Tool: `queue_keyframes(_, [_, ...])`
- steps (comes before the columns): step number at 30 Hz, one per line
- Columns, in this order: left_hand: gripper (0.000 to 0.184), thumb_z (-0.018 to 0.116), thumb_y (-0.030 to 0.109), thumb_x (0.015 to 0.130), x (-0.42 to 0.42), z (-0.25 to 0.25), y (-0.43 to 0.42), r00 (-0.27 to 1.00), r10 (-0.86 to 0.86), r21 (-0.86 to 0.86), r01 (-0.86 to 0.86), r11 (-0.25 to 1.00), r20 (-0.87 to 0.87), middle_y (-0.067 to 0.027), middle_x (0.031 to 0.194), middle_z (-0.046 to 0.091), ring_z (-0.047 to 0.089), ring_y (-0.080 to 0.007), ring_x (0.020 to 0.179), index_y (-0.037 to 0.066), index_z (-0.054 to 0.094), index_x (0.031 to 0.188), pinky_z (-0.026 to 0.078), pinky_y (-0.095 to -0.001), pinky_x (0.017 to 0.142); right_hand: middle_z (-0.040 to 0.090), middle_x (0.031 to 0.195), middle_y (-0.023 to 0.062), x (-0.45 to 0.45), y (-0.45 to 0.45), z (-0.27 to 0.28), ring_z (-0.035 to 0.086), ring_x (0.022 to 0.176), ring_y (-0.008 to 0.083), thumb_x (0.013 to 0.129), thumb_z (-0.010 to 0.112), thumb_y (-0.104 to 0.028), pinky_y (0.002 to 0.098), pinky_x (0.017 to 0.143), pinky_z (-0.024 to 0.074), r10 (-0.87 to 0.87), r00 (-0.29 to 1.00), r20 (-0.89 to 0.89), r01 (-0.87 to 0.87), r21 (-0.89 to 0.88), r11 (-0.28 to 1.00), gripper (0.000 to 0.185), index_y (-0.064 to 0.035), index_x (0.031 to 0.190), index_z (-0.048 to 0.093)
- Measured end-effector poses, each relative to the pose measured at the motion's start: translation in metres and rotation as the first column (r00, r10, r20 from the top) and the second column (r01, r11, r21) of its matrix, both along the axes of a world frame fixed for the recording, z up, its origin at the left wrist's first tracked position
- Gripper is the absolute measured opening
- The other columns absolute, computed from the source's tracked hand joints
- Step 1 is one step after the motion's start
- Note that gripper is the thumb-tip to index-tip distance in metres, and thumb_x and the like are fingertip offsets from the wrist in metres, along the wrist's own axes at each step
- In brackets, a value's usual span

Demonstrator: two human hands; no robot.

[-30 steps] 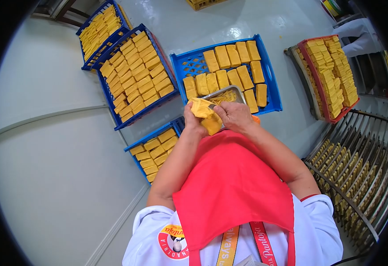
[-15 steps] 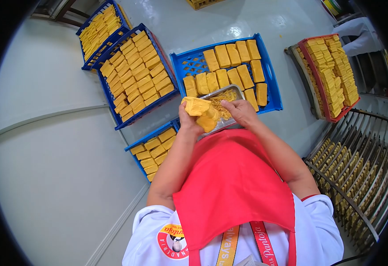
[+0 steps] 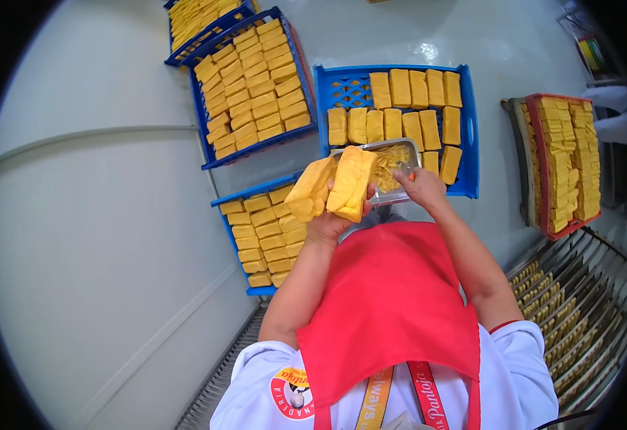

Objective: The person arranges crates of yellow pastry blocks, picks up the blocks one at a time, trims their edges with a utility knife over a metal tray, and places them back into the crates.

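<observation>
My left hand [image 3: 330, 226] grips two yellow bread loaves side by side above the metal tray. The nearer loaf [image 3: 353, 183] stands upright at the right; the other loaf [image 3: 309, 190] leans to the left. Closed at the tray's right side, my right hand [image 3: 426, 190] holds a small orange-handled tool [image 3: 412, 176], mostly hidden by the fingers. Yellow scraps [image 3: 387, 168] lie in the metal tray [image 3: 387, 196], which rests over the front of a blue crate [image 3: 469, 129] with rows of loaves.
At the left, a dark blue crate [image 3: 197, 107] is packed with loaves, and another blue crate [image 3: 259, 291] sits below it. A red crate [image 3: 535, 143] of thin yellow slices stands at the right, above a metal rack [image 3: 578, 308]. A wall [image 3: 77, 236] fills the left.
The left hand has turned the loaves, so two now show apart, tilted upward. The right hand remains by the tray. The whole view has shifted, moving the crates rightward.
</observation>
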State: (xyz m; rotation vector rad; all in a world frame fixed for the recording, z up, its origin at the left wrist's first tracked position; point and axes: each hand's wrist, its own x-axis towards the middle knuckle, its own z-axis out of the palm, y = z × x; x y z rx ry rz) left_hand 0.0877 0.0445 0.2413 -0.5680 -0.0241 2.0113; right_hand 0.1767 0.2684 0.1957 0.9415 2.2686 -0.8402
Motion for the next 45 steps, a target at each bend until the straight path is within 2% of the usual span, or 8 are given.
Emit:
queue_keyframes(5, [0.057, 0.058, 0.041, 0.092, 0.02, -0.015, -0.005, 0.996, 0.083, 0.016, -0.082, 0.996, -0.035, -0.0164, 0.14, 0.052, 0.041, -0.0492, 0.129, 0.011, 0.051, 0.139, 0.041, -0.0655, 0.098, 0.07, 0.1, 0.0234, 0.004, 0.014, -0.027, 0.067, 0.097, 0.0402, 0.094, 0.041, -0.065, 0.0498, 0.082, 0.0507, -0.065, 0.997, -0.033, 0.067, 0.055, 0.996, 0.069, -0.0035, 0.105, 0.069])
queue_keyframes(13, [0.071, 0.056, 0.044, 0.084, 0.062, -0.031, 0.005, 0.777, -0.154, -0.615, -0.343, 0.71, -0.611, -0.0132, 0.132, 0.056, 0.055, -0.0272, 0.123, 0.003, 0.042, 0.14, 0.044, -0.0399, 0.105, 0.068, 0.094, 0.0126, 0.005, -0.01, 0.078, 0.064, 0.087, 0.0211, 0.08, 0.077, -0.036, 0.0341, 0.08, 0.052, -0.298, 0.955, -0.011, 0.167, -0.807, 0.566, 0.054, 0.0019, 0.115, 0.062])
queue_keyframes(19, [0.086, 0.058, 0.061, 0.085, 0.073, -0.001, 0.005, 0.498, -0.437, -0.65, -0.419, 0.634, -0.749, -0.0114, 0.136, 0.052, 0.052, -0.0227, 0.126, 0.005, 0.036, 0.146, 0.041, -0.0372, 0.107, 0.068, 0.107, 0.0136, 0.013, -0.015, 0.093, 0.066, 0.094, 0.0233, 0.06, 0.091, -0.023, 0.0333, 0.083, 0.0536, -0.062, 0.844, -0.533, -0.282, -0.538, 0.795, 0.073, 0.0014, 0.122, 0.06])
queue_keyframes(25, [0.094, 0.044, 0.077, 0.086, 0.051, 0.035, 0.007, 0.879, -0.298, -0.298, 0.191, 0.935, -0.371, -0.0158, 0.143, 0.049, 0.052, -0.0313, 0.129, 0.004, 0.04, 0.145, 0.042, -0.0456, 0.108, 0.064, 0.123, 0.0095, 0.009, 0.005, 0.116, 0.069, 0.09, 0.0296, 0.06, 0.076, -0.002, 0.036, 0.072, 0.0571, 0.412, 0.106, -0.905, -0.541, 0.295, 0.788, 0.067, -0.0135, 0.123, 0.058])
queue_keyframes(30, [0.061, 0.063, 0.035, 0.08, 0.035, 0.076, 0.026, 0.823, -0.437, -0.519, 0.212, 0.828, -0.361, -0.0107, 0.109, 0.065, 0.065, -0.0242, 0.098, 0.0, 0.05, 0.129, 0.053, -0.0398, 0.09, 0.054, 0.136, 0.0092, 0.013, 0.005, 0.135, 0.069, 0.089, 0.0309, 0.066, 0.073, -0.007, 0.0357, 0.074, 0.0566, 0.457, 0.172, -0.872, -0.6, 0.275, 0.751, 0.07, -0.0129, 0.133, 0.054])
queue_keyframes(34, [0.059, 0.063, 0.033, 0.082, 0.03, 0.059, 0.014, 0.449, -0.635, -0.763, -0.195, 0.616, -0.628, -0.0112, 0.135, 0.044, 0.042, -0.0217, 0.128, -0.003, 0.057, 0.128, 0.037, -0.0355, 0.109, 0.062, 0.119, 0.0132, 0.018, 0.011, 0.113, 0.067, 0.087, 0.0227, 0.088, 0.065, -0.029, 0.0314, 0.083, 0.0513, -0.065, 0.429, -0.901, -0.315, -0.217, 0.924, 0.048, -0.006, 0.129, 0.057])
queue_keyframes(36, [0.057, 0.062, 0.032, 0.082, 0.028, 0.062, 0.01, 0.452, -0.625, -0.752, -0.185, 0.633, -0.637, -0.0102, 0.141, 0.033, 0.032, -0.0219, 0.135, -0.004, 0.059, 0.127, 0.031, -0.0344, 0.113, 0.067, 0.095, 0.0097, 0.02, 0.014, 0.113, 0.064, 0.08, 0.023, 0.097, 0.057, -0.034, 0.033, 0.076, 0.05, -0.297, 0.811, -0.504, -0.039, -0.552, 0.833, 0.036, -0.0045, 0.117, 0.065])
queue_keyframes(45, [0.057, 0.062, 0.03, 0.085, 0.027, 0.071, 0.005, 0.465, -0.607, -0.737, -0.166, 0.655, -0.645, -0.0088, 0.14, 0.031, 0.038, -0.0205, 0.13, -0.005, 0.056, 0.13, 0.035, -0.0326, 0.109, 0.063, 0.072, 0.0112, 0.003, -0.022, 0.109, 0.062, 0.07, 0.0212, 0.102, 0.052, -0.036, 0.0356, 0.064, 0.0463, -0.208, 0.637, -0.742, -0.107, -0.352, 0.93, 0.039, -0.0011, 0.097, 0.068])
